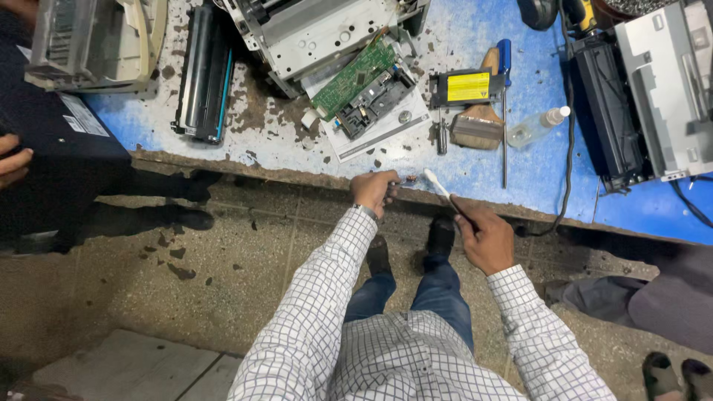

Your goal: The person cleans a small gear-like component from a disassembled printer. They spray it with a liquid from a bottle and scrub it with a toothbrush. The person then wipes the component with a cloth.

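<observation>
Person is standing at the edge of a worn blue workbench (475, 174), looking down at both hands over the bench's front edge.

Left hand (373, 191) is pinching a small reddish part (407, 180) at the bench edge; fingers are closing together on it. The part is too small to identify further.

Right hand (486, 238) is gripping the dark handle of a small brush with a white head (433, 178); fingers are wrapping around the handle. The white head is pointing up and left, sitting just beside the reddish part; whether it is touching is unclear.

On the bench behind the hands: a green circuit board (355, 76) is leaning against an opened grey printer chassis (312, 30). A black module (373, 102) is lying on a white sheet just below it. A black box with a yellow label (466, 87) is sitting to the right, with a wide paintbrush (479, 122) partly under it. A blue-handled screwdriver (504, 104) is lying beside the paintbrush, and a clear plastic bottle (536, 127) is lying on its side near it. A black toner cartridge (203, 73) is resting at the left. Another dismantled printer (653, 82) is occupying the right end.

Another person's hand (13, 160) is showing at the left frame edge.
</observation>
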